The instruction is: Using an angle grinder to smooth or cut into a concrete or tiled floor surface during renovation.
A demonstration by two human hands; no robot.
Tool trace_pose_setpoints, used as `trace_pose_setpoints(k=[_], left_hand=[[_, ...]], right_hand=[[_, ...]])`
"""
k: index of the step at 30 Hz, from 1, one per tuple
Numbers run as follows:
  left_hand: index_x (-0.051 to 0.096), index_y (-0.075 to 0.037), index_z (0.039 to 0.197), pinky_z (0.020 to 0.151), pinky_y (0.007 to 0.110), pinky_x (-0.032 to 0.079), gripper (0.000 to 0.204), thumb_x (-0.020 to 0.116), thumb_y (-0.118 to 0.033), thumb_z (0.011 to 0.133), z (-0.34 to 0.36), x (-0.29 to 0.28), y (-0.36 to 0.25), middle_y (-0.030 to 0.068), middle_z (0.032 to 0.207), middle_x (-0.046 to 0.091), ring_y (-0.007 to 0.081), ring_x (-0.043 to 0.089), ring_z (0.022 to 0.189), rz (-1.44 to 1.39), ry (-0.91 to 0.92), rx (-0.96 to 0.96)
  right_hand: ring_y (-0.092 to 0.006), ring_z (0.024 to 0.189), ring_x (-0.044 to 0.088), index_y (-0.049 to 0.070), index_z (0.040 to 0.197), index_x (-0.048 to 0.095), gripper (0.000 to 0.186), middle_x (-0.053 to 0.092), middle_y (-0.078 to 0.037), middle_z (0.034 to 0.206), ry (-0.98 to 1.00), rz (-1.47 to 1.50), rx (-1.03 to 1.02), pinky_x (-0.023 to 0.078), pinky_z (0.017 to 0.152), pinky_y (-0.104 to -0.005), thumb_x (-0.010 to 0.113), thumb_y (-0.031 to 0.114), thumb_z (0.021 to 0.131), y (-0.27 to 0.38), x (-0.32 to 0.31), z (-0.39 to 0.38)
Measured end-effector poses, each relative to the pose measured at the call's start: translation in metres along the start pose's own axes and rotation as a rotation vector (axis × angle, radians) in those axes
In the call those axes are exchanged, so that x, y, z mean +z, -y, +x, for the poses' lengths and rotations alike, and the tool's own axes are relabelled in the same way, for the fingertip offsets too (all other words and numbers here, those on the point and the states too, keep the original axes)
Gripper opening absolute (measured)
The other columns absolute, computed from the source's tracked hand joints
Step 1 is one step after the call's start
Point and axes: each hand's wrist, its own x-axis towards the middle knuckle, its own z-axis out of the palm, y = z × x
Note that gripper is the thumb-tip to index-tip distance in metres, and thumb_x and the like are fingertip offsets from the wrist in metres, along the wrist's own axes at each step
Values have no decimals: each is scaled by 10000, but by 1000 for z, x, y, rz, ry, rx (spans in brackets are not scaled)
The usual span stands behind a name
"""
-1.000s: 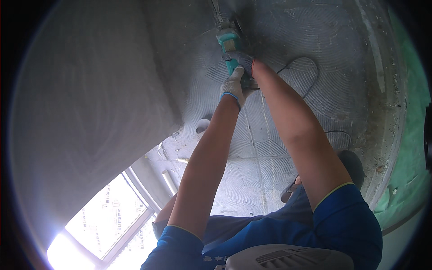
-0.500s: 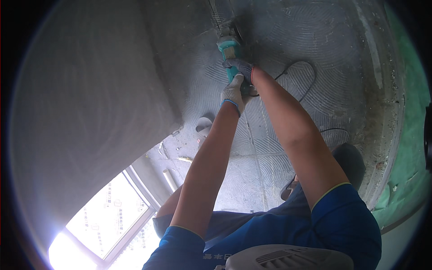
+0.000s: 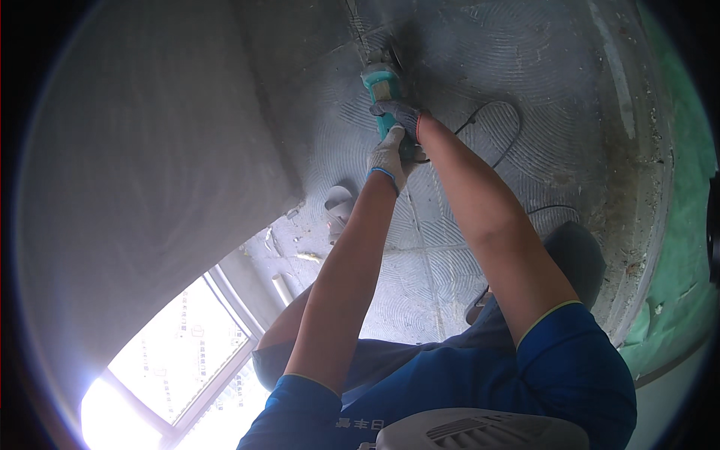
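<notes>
Over my remote view, a grey floor, combed all over with curved ridges, spread between a dark grey wall on the left and a green surface on the right. A bright window glared at lower left, and a pale tube and a curved grey piece of a kind I could not make out lay on that side.

The teal power tool was out at arm's length, low over the floor, straight ahead of my body. Both my hands were closed on it: the white-gloved left hand wrapped its rear end, and the grey-gloved right hand gripped the body farther forward, so the right was nearer the working head. The long axis ran away from me, its far end leaning slightly left, roughly in line with a floor joint that continued just beyond the head. Both forearms converged on the grip from behind.

The head was dim and blurred; I could not tell whether it touched the floor. The black cable looped out to the right, apart from both hands.
</notes>
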Motion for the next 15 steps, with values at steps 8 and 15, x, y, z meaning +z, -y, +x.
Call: trace_pose_setpoints(k=[8, 15], left_hand=[[498, -35, 1191, 787, 453, 577, 352, 557, -296, 962, -14, -14, 8, 126, 1072, 635, 297, 657, 907, -13, -17, -6], [501, -36, 1184, 771, 440, 577, 355, 564, -303, 959, -18, -16, 21, 122, 1056, 635, 291, 655, 882, 0, -16, -21]], right_hand=[[-237, 823, 609, 39, 1038, 661, 488, 639, -111, 946, -61, -189, 88, 501, 767, -379, 780, 348, 679, 6, 9, -31], [-252, 858, 614, 30, 1040, 659, 504, 645, -124, 980, -67, -169, 13, 498, 785, -390, 779, 363, 681, -17, 1, -25]])
